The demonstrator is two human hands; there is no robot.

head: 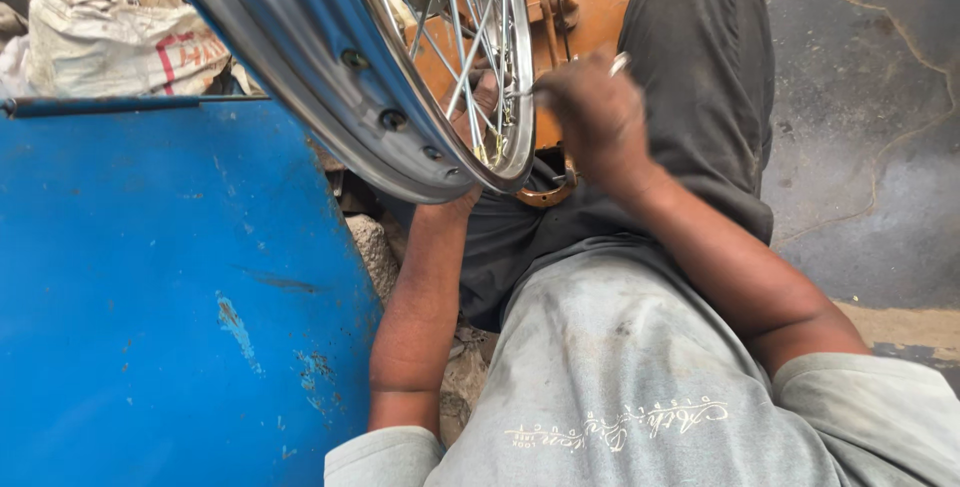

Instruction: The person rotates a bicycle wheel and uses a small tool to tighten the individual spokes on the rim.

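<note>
1. The spoked wheel rim (400,117) stands tilted in front of your chest, above your lap, its silver channel facing the camera and its lower edge close over your left wrist.
2. Nearest the camera, your grey shirt (640,387) fills the bottom of the view, with both bare forearms reaching forward out of its short sleeves.
3. Your left hand (478,107) goes up behind the rim and shows only through the spokes (470,47); its fingers seem to rest among them, but you cannot tell whether they grip one.
4. Your right hand (595,112) is just right of the rim, fingers closed around a slim metal tool (618,64) whose shiny end sticks out above the knuckles.
5. To your left lies a scuffed blue metal panel (170,297).
6. Your dark trouser leg (700,77) stretches ahead over the cracked grey floor (870,137).
7. Farthest off, white sacks (120,37) sit piled at the upper left.
</note>
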